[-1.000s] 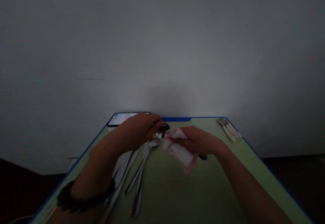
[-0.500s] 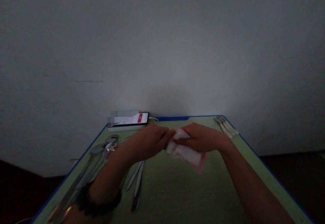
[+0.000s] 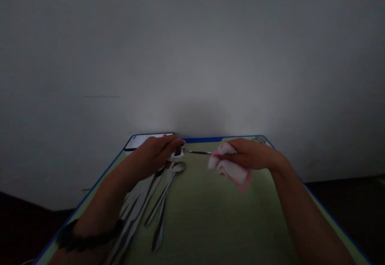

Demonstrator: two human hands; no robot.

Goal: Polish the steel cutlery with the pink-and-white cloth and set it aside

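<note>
Utensil (image 3: 198, 152), just one, slim, dark and silvery, its ends hidden, spans the gap between the left hand (image 3: 161, 150) and right hand (image 3: 251, 152), toward the desk's (image 3: 210, 217) 12 o'clock edge. Left fingers grip its 9 o'clock end; the right hand pinches one white, pink-edged cloth (image 3: 231, 170), into which the other end runs. One phone (image 3: 138, 140) lies at 11 o'clock. Toward 9 o'clock, one spoon (image 3: 179, 166) crosses one other cutlery piece (image 3: 158, 235), beside an overlapping bunch (image 3: 132, 217) too blurred to count.
</note>
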